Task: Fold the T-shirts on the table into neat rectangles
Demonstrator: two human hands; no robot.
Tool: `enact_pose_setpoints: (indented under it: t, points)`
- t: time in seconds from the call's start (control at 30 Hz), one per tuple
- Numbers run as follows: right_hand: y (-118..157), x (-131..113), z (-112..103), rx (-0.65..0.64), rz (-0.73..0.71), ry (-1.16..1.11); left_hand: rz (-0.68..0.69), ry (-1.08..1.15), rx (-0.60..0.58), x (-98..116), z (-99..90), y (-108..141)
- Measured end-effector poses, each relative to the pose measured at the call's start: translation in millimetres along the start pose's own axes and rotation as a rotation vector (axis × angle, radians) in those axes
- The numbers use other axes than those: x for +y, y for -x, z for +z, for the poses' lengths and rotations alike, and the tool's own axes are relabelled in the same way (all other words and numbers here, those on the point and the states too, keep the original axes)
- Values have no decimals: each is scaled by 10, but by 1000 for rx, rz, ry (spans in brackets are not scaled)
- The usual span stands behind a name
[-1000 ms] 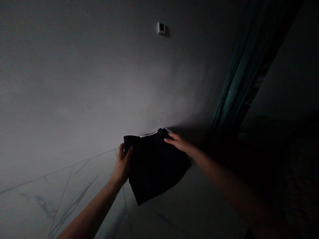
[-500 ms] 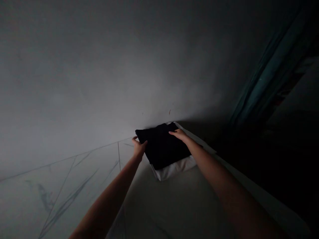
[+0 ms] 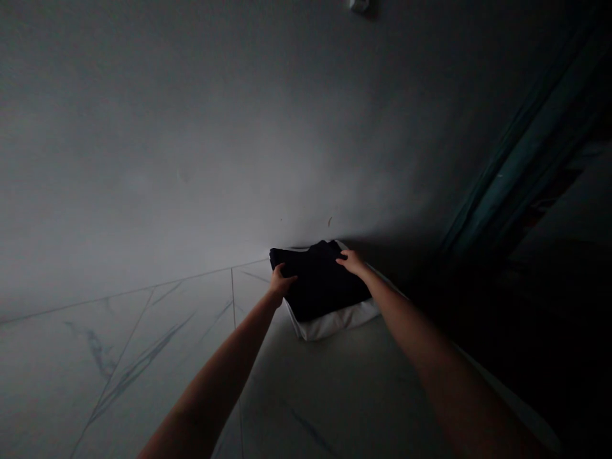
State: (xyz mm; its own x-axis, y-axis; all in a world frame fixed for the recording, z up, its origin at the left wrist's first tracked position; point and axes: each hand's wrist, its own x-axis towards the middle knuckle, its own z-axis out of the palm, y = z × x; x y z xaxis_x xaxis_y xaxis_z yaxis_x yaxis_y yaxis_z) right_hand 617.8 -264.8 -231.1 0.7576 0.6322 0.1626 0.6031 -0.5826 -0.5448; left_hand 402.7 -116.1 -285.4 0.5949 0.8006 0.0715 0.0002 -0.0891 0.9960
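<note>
A black folded garment (image 3: pixel 318 287) lies on top of a white folded cloth (image 3: pixel 335 324), whose front edge shows below it. My left hand (image 3: pixel 281 282) rests at the garment's left side, thumb and fingers apart on the dark fabric. Over its upper right part is my right hand (image 3: pixel 352 262), with fingertips and thumb spread and touching the cloth. Dim light hides the finer folds, and I cannot make out what kind of garment it is.
Behind the stack rises a plain grey wall (image 3: pixel 215 159). Marble-patterned pale tiles (image 3: pixel 157 357) form the surface beneath. A teal curtain (image 3: pixel 507 172) hangs at the right, beside deep shadow. A small white fitting (image 3: pixel 359 5) sits high on the wall.
My left hand has shifted from the garment's left edge onto its top. The garment's far edge is now bunched near the right hand. The view has tilted slightly upward.
</note>
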Motion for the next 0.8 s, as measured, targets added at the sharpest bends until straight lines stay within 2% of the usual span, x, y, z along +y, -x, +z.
enact_pose_setpoints:
  t: [0.13,0.23,0.37,0.47,0.57,0.6,0.67,0.73,0.8]
  points:
    - [73,103,58,-58,72,56,-132,-146,50,141,4,36]
    - [60,104,27,-105,101,65,-119,-297,91,317,-30,-21]
    - [166,103,-17,-145,109,184,-119,-387,45,441,-108,-118]
    - [325,61,-25,-134,139,352,-110,-442,28,476,-126,-92]
    - [424,-96,-28,-51,159,485,-32,-625,113,558,-13,51]
    - [428,-172,-25,1,120,513,32,-737,153,597,60,114]
    - [393,-337,-1,89,-51,527,167,-968,182,669,241,240]
    - [310,-477,57,86,-260,504,211,-1110,110,697,427,349]
    - [202,-549,149,-4,-349,486,181,-1191,6,654,565,428]
